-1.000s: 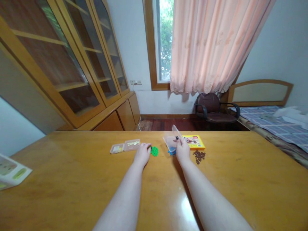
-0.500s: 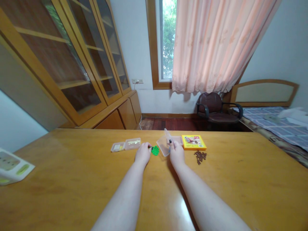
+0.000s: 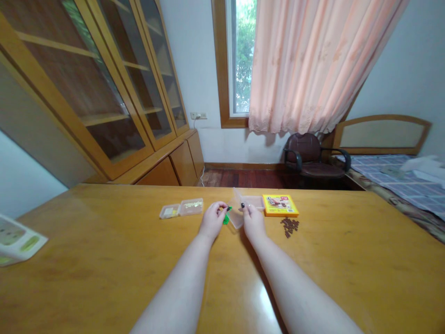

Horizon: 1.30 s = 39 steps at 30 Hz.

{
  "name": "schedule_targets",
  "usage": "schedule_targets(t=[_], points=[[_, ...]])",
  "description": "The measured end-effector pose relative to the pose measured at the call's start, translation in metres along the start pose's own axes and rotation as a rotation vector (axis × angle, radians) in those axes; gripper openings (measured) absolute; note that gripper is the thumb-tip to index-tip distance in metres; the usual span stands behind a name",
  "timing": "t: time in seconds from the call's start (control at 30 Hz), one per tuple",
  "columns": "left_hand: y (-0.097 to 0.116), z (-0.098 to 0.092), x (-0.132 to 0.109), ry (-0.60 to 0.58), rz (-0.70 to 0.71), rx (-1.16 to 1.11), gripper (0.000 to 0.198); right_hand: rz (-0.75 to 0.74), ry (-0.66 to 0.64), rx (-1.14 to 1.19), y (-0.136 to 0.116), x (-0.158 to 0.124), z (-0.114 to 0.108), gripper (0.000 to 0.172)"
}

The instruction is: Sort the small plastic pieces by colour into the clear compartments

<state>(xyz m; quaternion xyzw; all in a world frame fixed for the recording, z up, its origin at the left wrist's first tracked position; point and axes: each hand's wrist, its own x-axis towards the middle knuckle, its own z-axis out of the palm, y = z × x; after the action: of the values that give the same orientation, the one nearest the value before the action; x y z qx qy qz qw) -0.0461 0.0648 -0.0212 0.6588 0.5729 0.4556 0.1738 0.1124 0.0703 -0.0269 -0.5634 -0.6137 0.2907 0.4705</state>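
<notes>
My left hand [image 3: 212, 221] is closed in a pinch on small green pieces at its fingertips, too small to make out in detail. Just below those fingers lies a pile of green pieces [image 3: 226, 219], partly hidden by the hand. My right hand [image 3: 254, 221] grips the near right side of a clear plastic box [image 3: 236, 217], which is tilted up off the table with its opening towards the left hand. Behind the right hand lies another clear tray or lid [image 3: 255, 201], partly covered.
Left on the wooden table [image 3: 139, 260] sits an open clear case [image 3: 191, 207] with pale pieces. A yellow box [image 3: 280, 205] and a pile of brown pieces [image 3: 289, 227] lie right. A white plastic object [image 3: 21, 241] stands at the left edge. Beyond are a chair [image 3: 306, 153] and bed.
My left hand has lifted from the green pile and moved right towards the clear box, with green pieces at its fingertips. The right hand has shifted the box slightly left.
</notes>
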Motion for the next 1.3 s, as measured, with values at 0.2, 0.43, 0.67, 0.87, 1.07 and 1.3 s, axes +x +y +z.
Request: schedule_targets(t=[0.2,0.43,0.67,0.87,1.07,1.3], points=[[0.002,-0.002,0.001,-0.049,-0.009,0.034,0.023,0.017,-0.019,0.087,0.002,0.000,0.003,0.034],[-0.015,-0.016,0.007,0.057,-0.215,0.418,0.016,0.103,0.162,0.122,-0.001,0.004,-0.008,0.036],[-0.021,-0.017,0.006,-0.137,-0.356,0.576,0.017,0.116,0.189,0.149,-0.004,0.004,-0.009,0.035],[-0.018,-0.012,0.004,-0.243,-0.282,0.628,0.019,0.088,0.188,0.180,-0.005,0.003,-0.007,0.035],[-0.014,-0.011,0.004,-0.278,-0.269,0.669,0.016,0.103,0.185,0.193,-0.004,0.002,-0.005,0.034],[-0.011,-0.008,0.004,-0.304,-0.270,0.737,0.018,0.090,0.185,0.223,-0.003,0.002,-0.004,0.034]])
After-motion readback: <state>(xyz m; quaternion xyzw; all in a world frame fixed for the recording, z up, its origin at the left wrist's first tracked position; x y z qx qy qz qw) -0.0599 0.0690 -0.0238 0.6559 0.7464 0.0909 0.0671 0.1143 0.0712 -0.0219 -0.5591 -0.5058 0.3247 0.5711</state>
